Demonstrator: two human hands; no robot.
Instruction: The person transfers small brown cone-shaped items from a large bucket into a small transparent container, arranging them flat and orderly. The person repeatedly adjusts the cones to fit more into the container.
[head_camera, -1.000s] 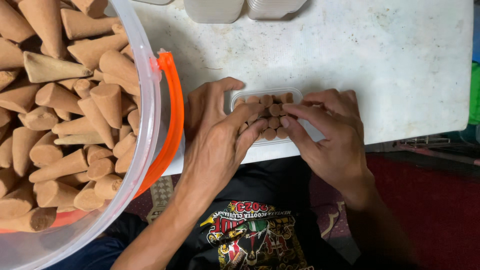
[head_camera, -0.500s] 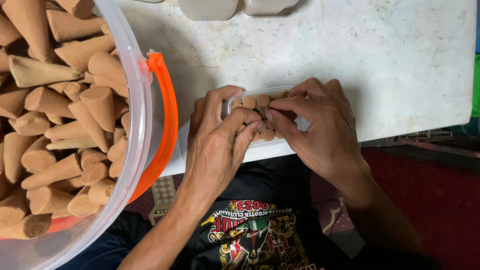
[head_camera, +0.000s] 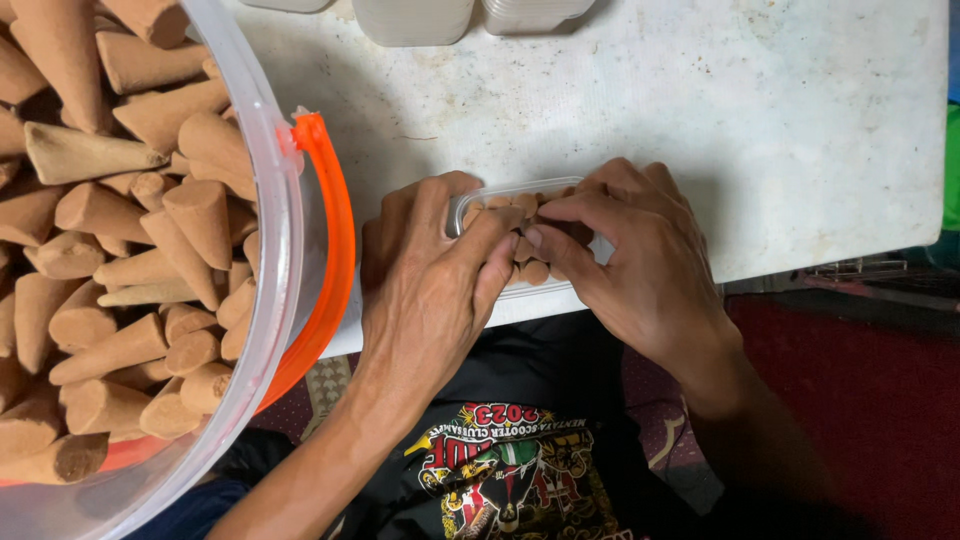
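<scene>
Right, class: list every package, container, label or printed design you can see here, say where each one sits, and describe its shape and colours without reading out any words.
Small clear plastic box: table's near edge, between left hand and right hand; rectangular, holds brown cones.
Large clear tub: left; round, orange handle, full of tan cones.
Stacked pale containers: table's far edge; rounded, translucent.
Printed shirt design: bottom centre; red, yellow and green on black.
No signs or screens.

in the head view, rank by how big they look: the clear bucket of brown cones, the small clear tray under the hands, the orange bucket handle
1. clear bucket, largest, though it is nearest the camera
2. orange handle
3. small clear tray, mostly covered by the left hand and right hand, so unsure
</scene>
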